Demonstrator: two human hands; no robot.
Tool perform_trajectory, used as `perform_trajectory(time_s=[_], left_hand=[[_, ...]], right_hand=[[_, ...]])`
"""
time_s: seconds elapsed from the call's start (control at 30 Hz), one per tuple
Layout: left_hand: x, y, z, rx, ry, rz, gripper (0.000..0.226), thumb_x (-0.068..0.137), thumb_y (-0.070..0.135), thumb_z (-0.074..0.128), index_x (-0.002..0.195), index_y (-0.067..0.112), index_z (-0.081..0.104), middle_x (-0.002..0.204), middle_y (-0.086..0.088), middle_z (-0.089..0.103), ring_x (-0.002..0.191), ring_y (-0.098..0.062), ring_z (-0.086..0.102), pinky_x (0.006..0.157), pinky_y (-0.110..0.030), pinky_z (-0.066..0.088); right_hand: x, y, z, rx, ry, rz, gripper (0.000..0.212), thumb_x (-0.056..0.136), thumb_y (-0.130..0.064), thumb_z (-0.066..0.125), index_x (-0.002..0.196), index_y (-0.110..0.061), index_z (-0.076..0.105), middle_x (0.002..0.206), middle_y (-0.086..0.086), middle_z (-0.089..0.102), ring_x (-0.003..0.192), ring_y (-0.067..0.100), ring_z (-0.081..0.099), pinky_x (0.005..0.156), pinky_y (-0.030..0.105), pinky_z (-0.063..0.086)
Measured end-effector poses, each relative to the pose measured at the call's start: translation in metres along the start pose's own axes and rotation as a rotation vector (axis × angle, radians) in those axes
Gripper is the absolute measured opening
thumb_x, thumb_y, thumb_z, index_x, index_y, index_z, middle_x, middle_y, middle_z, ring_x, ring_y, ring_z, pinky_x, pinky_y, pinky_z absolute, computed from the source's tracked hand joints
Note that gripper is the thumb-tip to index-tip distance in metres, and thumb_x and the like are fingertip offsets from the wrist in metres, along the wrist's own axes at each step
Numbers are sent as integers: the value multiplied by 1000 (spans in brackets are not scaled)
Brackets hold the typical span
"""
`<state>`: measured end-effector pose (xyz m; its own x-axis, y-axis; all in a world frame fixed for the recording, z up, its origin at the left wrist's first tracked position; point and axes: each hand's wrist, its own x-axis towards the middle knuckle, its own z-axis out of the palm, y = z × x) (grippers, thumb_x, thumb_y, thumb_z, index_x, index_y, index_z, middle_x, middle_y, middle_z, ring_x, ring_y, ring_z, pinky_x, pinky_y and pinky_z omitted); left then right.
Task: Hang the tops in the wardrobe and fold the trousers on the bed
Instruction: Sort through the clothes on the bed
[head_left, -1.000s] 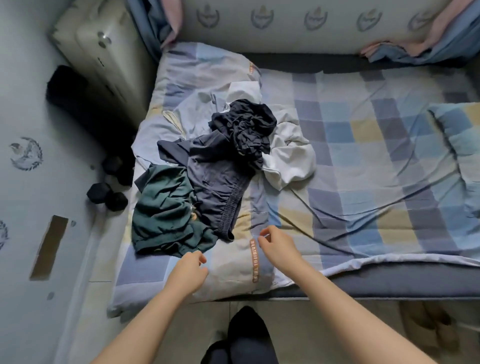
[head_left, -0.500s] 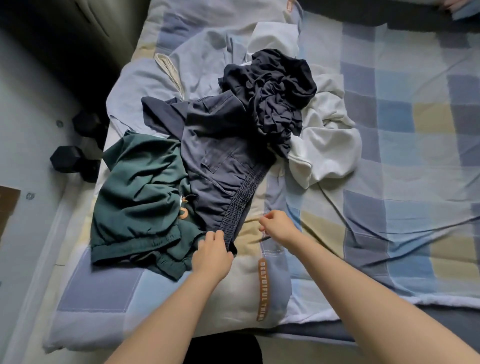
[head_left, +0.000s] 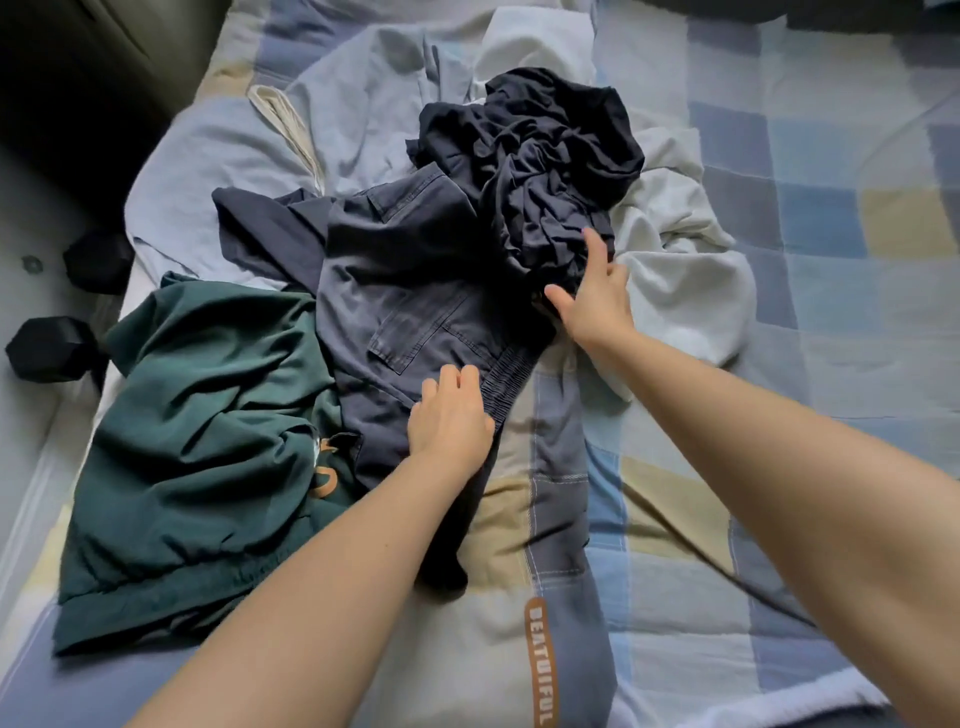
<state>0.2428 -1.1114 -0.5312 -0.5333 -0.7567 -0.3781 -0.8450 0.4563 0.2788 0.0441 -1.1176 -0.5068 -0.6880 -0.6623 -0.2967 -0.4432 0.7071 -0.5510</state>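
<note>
Head view: the bed (head_left: 779, 545), under a checked quilt, carries a loose heap of clothes toward its left edge, none of it yet sorted. The grey trousers (head_left: 410, 291) lie in the middle of the heap, pocket up, their elastic waistband (head_left: 506, 379) toward the near edge. The left hand (head_left: 449, 421) rests on them just beside that waistband, fingers curled down into the cloth; whether they pinch it or only press cannot be told. The right hand (head_left: 597, 296) reaches further in, fingers spread and straight, touching the lower edge of a crumpled dark top (head_left: 540, 156) that sits partly on the trousers. Its grip is apart and clamped on nothing. A green garment (head_left: 197, 441) lies at the left edge, its near side overlapped by the trousers. A white garment (head_left: 680, 244) spreads beyond the right hand, and a pale blue one (head_left: 270, 140) lies at the far left of the heap. 2 black dumbbells (head_left: 52, 348) sit on the floor left of the bed.

The step in hand looks like picking the first piece out of the heap, most likely the trousers. The next move probably calls for pushing or lifting the dark top clear, then drawing the trousers by the waistband onto the bare quilt at the near right, where they can be laid flat for folding.
</note>
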Motion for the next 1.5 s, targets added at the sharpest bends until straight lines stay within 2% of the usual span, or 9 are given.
perform_trajectory(time_s=[0.2,0.33,0.47,0.63,0.77,0.97,1.1,1.3,1.5], left_hand=[[31,13,-19,-279,-38,11,47,95,21,52,138,12,34,138,-11,40,123,-32,44,93,-43,41],[46,9,-40,-477,-104,-87,51,94,20,54,141,13,33,133,-9,49,116,-28,50,92,-37,41],[63,9,-53,-700,-114,-208,40,95,25,53,132,16,42,122,-1,53,108,-22,55,94,-33,44],[57,20,-67,-1263,-195,-403,49,102,42,39,141,12,41,130,-10,54,106,-27,62,93,-39,51],[42,22,-87,-1565,-226,-487,51,100,49,41,125,7,57,111,-24,66,92,-39,67,87,-39,53],[4,10,-121,-1525,-238,-621,30,85,22,71,108,2,70,100,-16,73,79,-27,70,60,-35,58],[-45,3,-144,-1477,-201,-633,29,88,20,70,113,6,66,109,-22,69,96,-35,66,79,-44,56],[-145,21,-204,-1461,-208,-448,14,95,21,60,102,14,69,96,-14,72,89,-29,67,76,-37,54],[-250,57,-270,-1474,-391,-182,20,100,15,48,108,22,65,101,-3,72,88,-17,68,74,-29,50]], right_hand=[[35,-4,2,-11,-62,-109,17,94,-17,50,98,-17,67,109,8,66,102,26,59,80,29,44],[36,3,0,234,-93,-130,14,90,-17,61,99,-18,72,100,0,70,96,16,63,89,32,51],[46,-12,-9,634,-171,59,43,89,-16,66,131,-17,58,110,3,59,94,12,53,63,16,41],[0,-34,-15,941,-108,141,10,86,-14,69,95,-10,72,85,4,68,80,17,62,73,31,51],[-109,-53,-29,1128,-434,120,16,91,4,56,78,-3,63,63,2,67,59,15,64,56,26,54],[-246,-36,-62,876,-844,149,18,80,-7,64,68,-20,63,60,-8,53,51,1,44,50,15,31],[-280,-26,-93,828,-668,317,9,64,-18,60,56,-21,58,54,-10,49,50,3,44,52,16,32],[-316,-24,-129,770,-508,581,6,91,-19,53,87,-16,57,71,1,54,63,14,51,55,25,45],[-357,-48,-147,1062,-531,824,47,100,-46,40,107,-5,63,97,14,68,86,25,63,79,36,53]])
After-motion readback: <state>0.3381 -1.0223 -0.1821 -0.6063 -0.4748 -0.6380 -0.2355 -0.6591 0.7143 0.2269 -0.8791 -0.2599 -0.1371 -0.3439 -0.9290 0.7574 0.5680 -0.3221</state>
